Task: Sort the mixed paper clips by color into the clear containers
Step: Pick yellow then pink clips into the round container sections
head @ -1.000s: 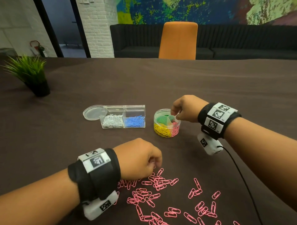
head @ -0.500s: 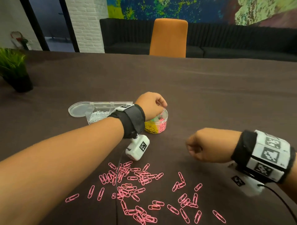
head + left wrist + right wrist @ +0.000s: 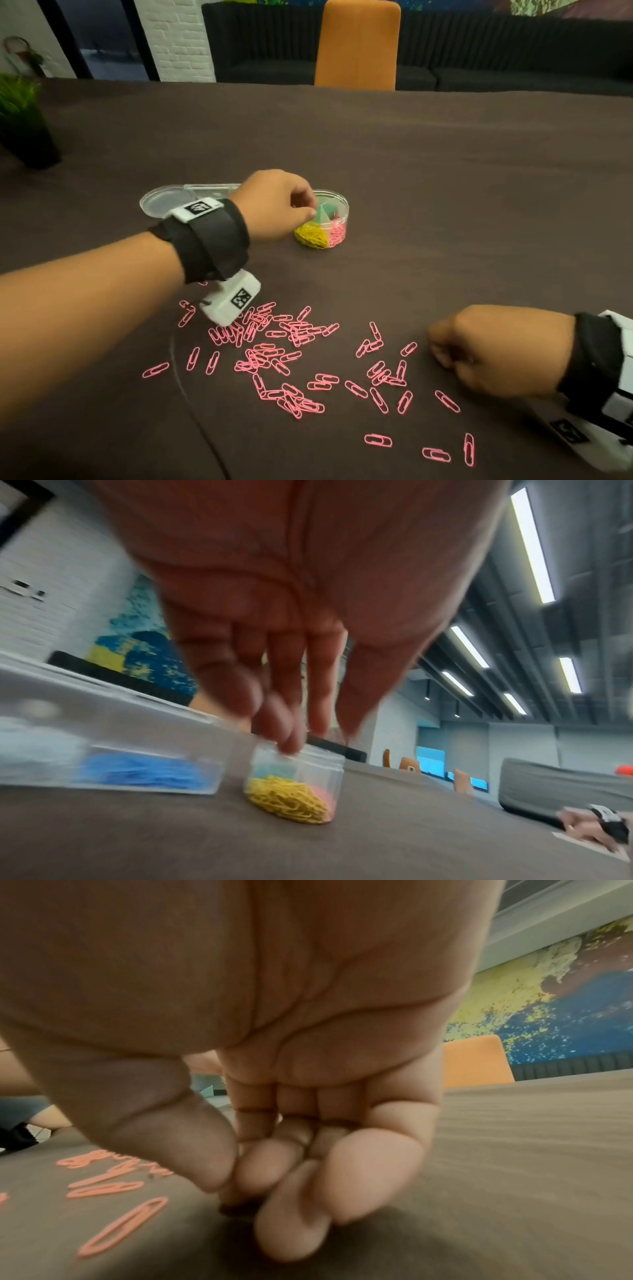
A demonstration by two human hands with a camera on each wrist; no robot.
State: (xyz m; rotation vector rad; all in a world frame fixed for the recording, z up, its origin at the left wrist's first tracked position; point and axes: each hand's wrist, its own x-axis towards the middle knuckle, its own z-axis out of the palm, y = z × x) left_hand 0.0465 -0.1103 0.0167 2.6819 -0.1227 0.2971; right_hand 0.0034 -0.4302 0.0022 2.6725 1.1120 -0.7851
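Pink paper clips [image 3: 291, 356] lie scattered flat on the brown tabletop [image 3: 445, 205], several dozen of them, too many and too overlapped for an exact count; their long axes point in all directions, with no common heading. I take the round clear container [image 3: 337, 219] as the landmark. It stands upright and open on the tabletop, divided into wedge compartments holding yellow, pink and green clips. The loose pink clips are nearer to the person than this container, well apart from it. Just to its left stands one rectangular clear container [image 3: 113, 761], with blue clips in the compartment closest to the round one; beyond it, further left, lies one round clear lid [image 3: 164, 202]. So there are two containers and one lid. The left hand [image 3: 274, 205] is over the round container, its fingers [image 3: 287, 739] bunched downward at the rim; whether they pinch a clip I cannot tell. The right hand [image 3: 496, 349] is far to the right and nearer than the container, at the edge of the loose clips, fingers [image 3: 359, 1172] curled against the thumb on the tabletop; no clip is visible between them.
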